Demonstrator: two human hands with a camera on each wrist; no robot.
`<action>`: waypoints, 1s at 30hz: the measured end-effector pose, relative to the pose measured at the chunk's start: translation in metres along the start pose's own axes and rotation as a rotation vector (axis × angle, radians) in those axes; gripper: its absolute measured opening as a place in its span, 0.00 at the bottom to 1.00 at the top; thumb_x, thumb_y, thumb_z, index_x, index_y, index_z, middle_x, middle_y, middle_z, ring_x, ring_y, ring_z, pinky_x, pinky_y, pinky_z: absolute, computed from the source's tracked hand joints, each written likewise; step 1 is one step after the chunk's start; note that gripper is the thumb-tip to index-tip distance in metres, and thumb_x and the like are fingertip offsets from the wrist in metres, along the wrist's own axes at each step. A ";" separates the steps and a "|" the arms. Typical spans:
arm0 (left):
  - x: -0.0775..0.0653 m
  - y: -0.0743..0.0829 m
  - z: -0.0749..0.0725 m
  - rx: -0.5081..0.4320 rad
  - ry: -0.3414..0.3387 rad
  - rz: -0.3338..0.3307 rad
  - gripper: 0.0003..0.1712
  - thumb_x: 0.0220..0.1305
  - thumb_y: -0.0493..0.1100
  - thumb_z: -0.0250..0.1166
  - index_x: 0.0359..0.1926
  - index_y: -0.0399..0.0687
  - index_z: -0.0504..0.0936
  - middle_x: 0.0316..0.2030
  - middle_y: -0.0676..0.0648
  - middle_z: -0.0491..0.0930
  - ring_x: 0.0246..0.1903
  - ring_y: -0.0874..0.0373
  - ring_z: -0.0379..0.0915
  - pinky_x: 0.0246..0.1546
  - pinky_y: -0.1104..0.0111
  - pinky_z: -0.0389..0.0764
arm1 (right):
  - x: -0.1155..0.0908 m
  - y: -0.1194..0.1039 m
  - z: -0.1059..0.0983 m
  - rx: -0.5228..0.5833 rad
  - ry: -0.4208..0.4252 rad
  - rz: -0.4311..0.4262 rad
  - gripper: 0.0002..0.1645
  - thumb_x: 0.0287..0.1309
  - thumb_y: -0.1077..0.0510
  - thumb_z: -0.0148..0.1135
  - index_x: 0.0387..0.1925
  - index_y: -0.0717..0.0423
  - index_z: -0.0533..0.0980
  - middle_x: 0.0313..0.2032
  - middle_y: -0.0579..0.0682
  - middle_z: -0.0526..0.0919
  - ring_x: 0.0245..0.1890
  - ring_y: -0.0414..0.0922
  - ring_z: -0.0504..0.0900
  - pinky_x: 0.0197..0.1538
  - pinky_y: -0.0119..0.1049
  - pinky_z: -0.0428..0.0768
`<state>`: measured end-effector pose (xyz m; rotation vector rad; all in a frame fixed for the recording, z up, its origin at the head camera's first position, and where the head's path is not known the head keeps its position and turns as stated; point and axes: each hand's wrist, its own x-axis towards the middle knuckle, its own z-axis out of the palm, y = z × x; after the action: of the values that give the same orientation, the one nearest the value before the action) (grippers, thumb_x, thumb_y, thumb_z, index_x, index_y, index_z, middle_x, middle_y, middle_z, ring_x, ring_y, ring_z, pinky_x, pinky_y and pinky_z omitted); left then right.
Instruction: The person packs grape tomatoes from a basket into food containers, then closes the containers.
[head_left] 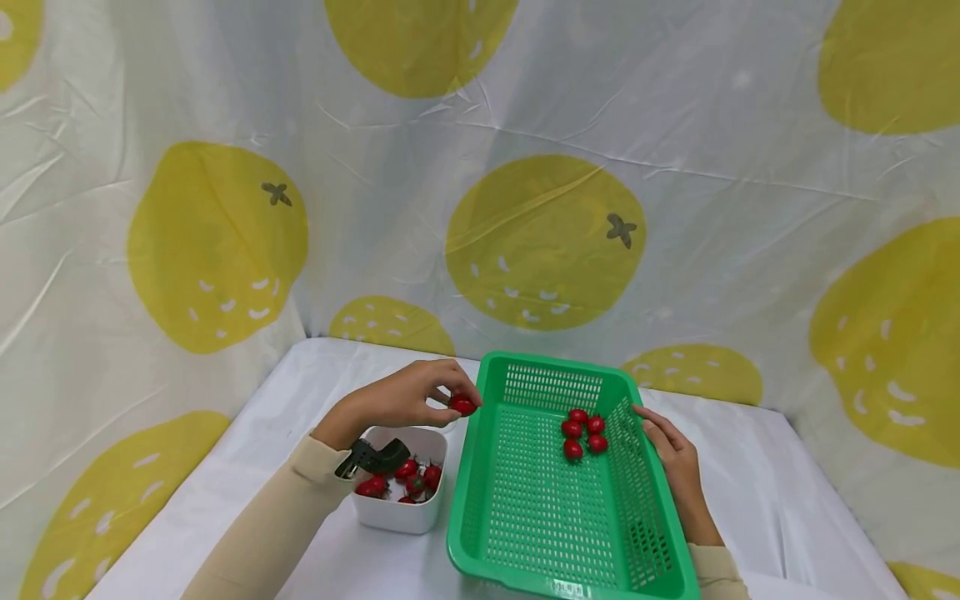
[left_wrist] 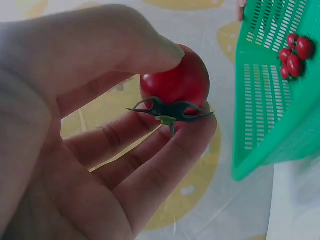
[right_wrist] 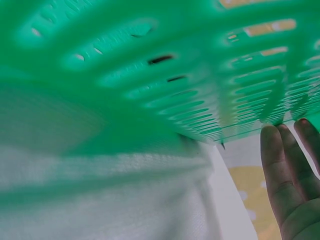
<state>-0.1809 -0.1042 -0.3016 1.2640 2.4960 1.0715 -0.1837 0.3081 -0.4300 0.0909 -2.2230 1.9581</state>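
In the head view my left hand (head_left: 420,396) is above the white square container and beside the green basket's left rim. Its thumb and fingertips pinch a cherry tomato (left_wrist: 175,82); the green stem leaves face the left wrist camera. My right hand (head_left: 678,467) touches the right side of the green plastic basket (head_left: 551,517). Its fingers (right_wrist: 280,170) are fairly straight in the right wrist view, with tips at the basket's slotted wall. Several cherry tomatoes (head_left: 573,451) lie grouped inside, toward the basket's right wall. More red tomatoes (head_left: 415,483) sit in the white container (head_left: 401,518).
A white cloth (head_left: 757,492) covers the table. Behind it hangs a pale curtain (head_left: 375,208) printed with large yellow fruit. A black strap (head_left: 375,457) on the left wrist partly covers the white container.
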 end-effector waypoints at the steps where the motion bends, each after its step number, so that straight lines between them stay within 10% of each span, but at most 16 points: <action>1: -0.003 -0.001 0.000 0.004 0.007 -0.009 0.13 0.64 0.36 0.63 0.47 0.55 0.82 0.42 0.55 0.76 0.42 0.62 0.74 0.48 0.70 0.79 | 0.000 0.001 0.000 0.001 -0.001 -0.006 0.26 0.70 0.51 0.52 0.64 0.58 0.71 0.56 0.36 0.77 0.50 0.33 0.78 0.42 0.27 0.80; 30: -0.072 -0.041 0.024 -0.012 -0.002 -0.182 0.11 0.63 0.34 0.64 0.47 0.46 0.83 0.42 0.54 0.81 0.42 0.60 0.78 0.45 0.70 0.80 | 0.001 0.005 0.001 -0.016 0.007 -0.014 0.25 0.71 0.50 0.51 0.63 0.58 0.71 0.58 0.38 0.76 0.51 0.33 0.77 0.43 0.26 0.79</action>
<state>-0.1513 -0.1619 -0.3592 1.0111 2.5403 1.0384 -0.1857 0.3081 -0.4348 0.0966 -2.2274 1.9297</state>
